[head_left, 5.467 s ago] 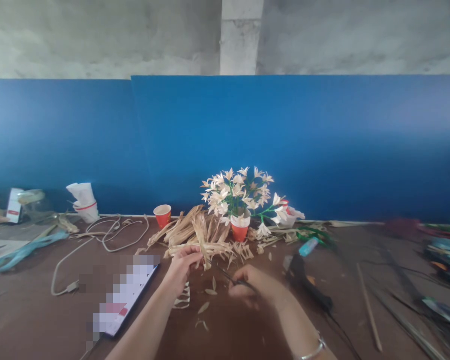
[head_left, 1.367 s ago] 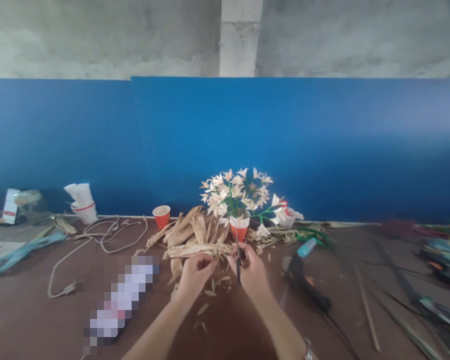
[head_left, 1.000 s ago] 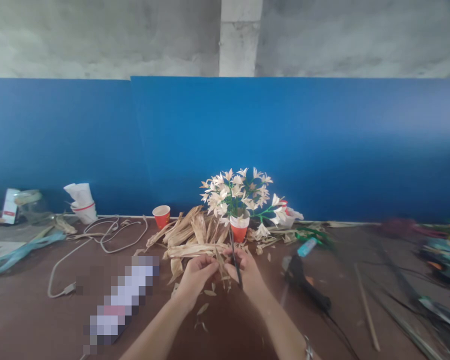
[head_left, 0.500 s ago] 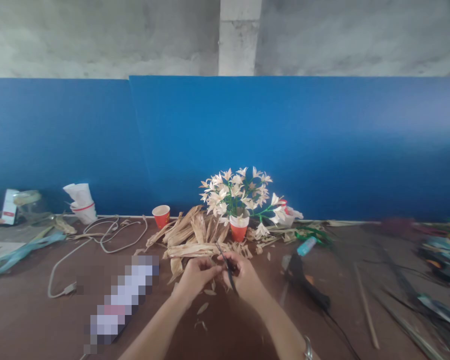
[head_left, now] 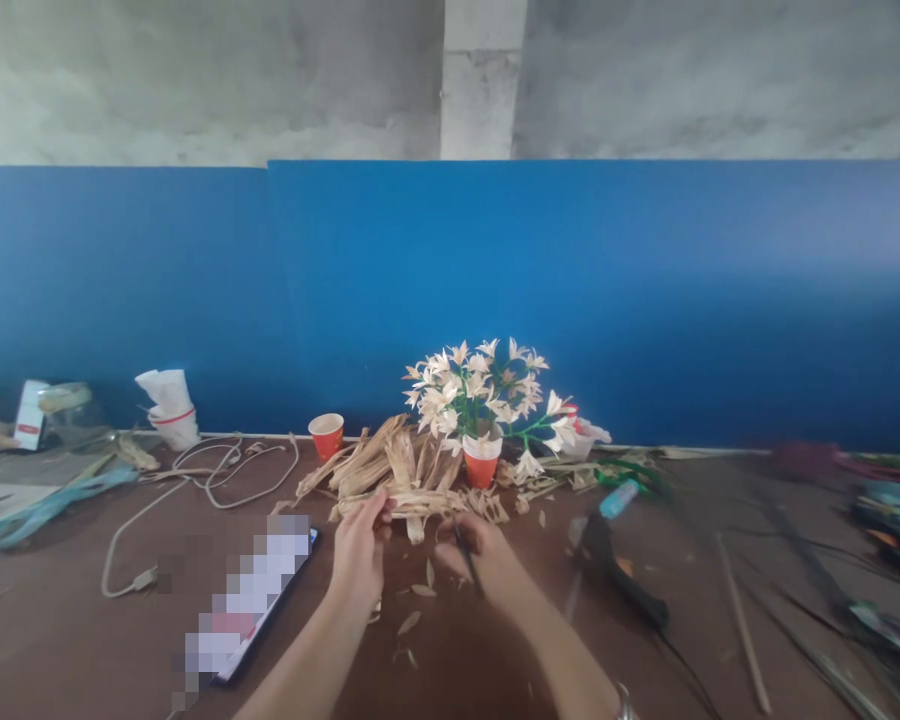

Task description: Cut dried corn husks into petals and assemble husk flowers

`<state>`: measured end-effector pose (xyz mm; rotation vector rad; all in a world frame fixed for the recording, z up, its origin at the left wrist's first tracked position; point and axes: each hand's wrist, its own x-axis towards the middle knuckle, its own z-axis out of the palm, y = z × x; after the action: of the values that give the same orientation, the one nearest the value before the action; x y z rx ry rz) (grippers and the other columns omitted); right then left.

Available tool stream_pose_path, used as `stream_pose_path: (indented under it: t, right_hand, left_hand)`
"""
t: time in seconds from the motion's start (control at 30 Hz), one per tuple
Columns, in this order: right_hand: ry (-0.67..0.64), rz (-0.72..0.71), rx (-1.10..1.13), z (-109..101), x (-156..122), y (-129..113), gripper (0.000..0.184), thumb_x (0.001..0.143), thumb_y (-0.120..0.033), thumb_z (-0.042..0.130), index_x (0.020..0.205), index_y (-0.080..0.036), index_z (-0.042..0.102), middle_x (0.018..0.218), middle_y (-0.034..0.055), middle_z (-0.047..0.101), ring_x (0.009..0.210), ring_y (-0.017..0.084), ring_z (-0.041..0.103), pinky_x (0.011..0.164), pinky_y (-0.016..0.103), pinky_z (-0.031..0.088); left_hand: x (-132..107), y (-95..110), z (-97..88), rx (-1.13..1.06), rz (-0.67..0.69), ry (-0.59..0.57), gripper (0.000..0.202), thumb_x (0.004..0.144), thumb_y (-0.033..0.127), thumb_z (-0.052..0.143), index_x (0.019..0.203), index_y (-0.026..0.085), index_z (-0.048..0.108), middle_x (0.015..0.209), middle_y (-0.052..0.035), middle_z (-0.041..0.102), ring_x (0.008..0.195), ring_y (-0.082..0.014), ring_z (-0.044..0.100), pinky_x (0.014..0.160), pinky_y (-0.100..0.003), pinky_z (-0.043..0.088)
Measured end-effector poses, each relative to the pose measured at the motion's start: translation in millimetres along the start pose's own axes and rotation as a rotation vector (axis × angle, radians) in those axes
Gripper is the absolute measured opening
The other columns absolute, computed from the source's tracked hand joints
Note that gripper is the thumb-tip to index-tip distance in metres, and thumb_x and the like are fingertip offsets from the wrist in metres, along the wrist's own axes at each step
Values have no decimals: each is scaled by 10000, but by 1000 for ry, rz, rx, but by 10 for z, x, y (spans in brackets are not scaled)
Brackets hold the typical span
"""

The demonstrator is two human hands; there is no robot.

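Observation:
My left hand (head_left: 360, 548) reaches forward to the pile of dried straw-coloured husks (head_left: 390, 470), fingertips resting on a long strip at its near edge; the fingers look loosely extended. My right hand (head_left: 476, 558) is closed around thin dark scissors (head_left: 463, 550), held just above the brown table (head_left: 82, 620). Small cut husk petals (head_left: 412, 605) lie scattered between my hands. Behind the pile stands a red paper cup holding a bouquet of cream husk flowers (head_left: 484, 395) on green stems.
A second red cup (head_left: 325, 435) sits left of the pile. A pale cord (head_left: 195, 480) loops across the left. A blurred-out flat object (head_left: 244, 595) lies near my left arm. A black glue gun (head_left: 615, 575) and thin sticks (head_left: 742, 625) lie right. Blue panels back the table.
My left hand has parted from my right and moved left and forward onto the husk pile. The small piece held between both hands is gone from view. The scissors dropped lower.

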<state>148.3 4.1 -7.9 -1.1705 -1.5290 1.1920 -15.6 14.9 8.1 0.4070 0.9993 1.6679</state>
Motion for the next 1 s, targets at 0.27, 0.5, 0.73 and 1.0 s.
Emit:
stream_pose_path:
  t: [0.27,0.5,0.73,1.0]
  right_hand:
    - [-94,-75,-49,208,-89,71,237,647,-334,683,798,-161,624,608,-26,534,556,104,451,507,193,360]
    - [-46,1,77,261,-53,76,278,627,-388,705,759,-150,649,522,-27,528,465,93,414,433,192,323]
    - [-33,-13,95,272,-52,50,248,613,-358,724,717,-153,633,510,-37,516,453,79,408,413,177,307]
    - [-28,100,72,238,-42,-20,244,664,-394,668,658,-166,582,375,-57,465,309,82,384,320,186,273]
  left_hand:
    - [-209,-92,93,-28,-252,-64,185,663,295,691,685,138,596,506,47,519,380,-62,472,345,-164,353]
    - [-339,-122,151,16,-370,-132,246,677,383,660,674,156,566,492,55,472,389,-95,497,375,-205,399]
    - [-317,-136,147,-23,-388,-120,206,708,337,643,703,136,595,514,41,498,396,-93,506,388,-209,415]
    - [-191,-189,54,13,-224,-112,241,612,323,727,703,121,632,534,35,552,415,-67,492,411,-183,394]
